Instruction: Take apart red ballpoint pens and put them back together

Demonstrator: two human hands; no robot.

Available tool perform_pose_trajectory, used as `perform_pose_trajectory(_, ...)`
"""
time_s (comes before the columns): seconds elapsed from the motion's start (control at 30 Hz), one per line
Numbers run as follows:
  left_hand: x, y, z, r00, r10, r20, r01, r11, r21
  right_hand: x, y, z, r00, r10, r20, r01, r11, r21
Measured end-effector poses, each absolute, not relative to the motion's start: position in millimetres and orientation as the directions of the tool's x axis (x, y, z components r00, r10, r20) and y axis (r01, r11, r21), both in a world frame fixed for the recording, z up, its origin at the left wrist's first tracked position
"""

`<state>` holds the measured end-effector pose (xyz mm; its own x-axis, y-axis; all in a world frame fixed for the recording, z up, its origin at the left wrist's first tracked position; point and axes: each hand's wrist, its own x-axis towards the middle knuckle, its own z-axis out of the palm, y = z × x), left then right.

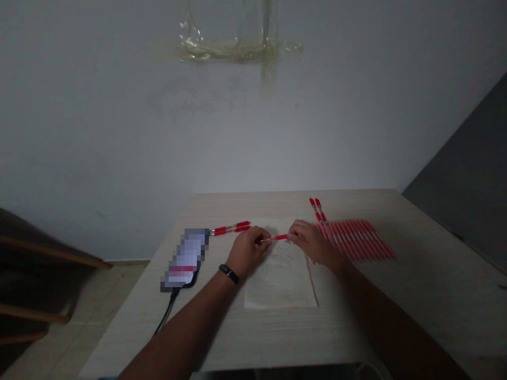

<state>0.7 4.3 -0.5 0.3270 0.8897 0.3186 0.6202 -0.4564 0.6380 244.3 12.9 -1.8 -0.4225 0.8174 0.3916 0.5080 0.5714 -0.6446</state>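
The left hand [250,246] and right hand [311,241] are pinching a red pen [281,237]. Any slackening would be risking its rolling away.

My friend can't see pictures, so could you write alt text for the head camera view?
A person's left hand and right hand hold a thin red pen piece between them over paper on a pale table. A phone lies to the left, a row of reddish pens to the right.
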Motion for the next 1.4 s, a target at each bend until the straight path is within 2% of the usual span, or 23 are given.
perform_pose_trajectory(0.53,-1.1,6.6,1.0,0.282,0.911,0.301,0.628,-0.412,0.66,249.9,13.5,4.0,-0.33,0.841,0.428,0.54,0.54,-0.646)
perform_pose_trajectory(1.03,-5.0,9.4,1.1,0.216,0.922,0.322,0.618,-0.385,0.685,261.6,26.0,-2.0,-0.054,0.861,0.506,0.549,0.449,-0.705)
perform_pose_trajectory(1.13,-4.8,9.3,2.1,0.192,0.931,0.31,0.623,-0.36,0.694,259.1,24.7,-3.2,-0.082,0.855,0.512,0.577,0.459,-0.676)
perform_pose_trajectory(1.4,-3.6,9.3,4.1,0.169,0.935,0.312,0.622,-0.347,0.702,239.0,14.2,-12.9,-0.307,0.824,0.476,0.607,0.554,-0.569)
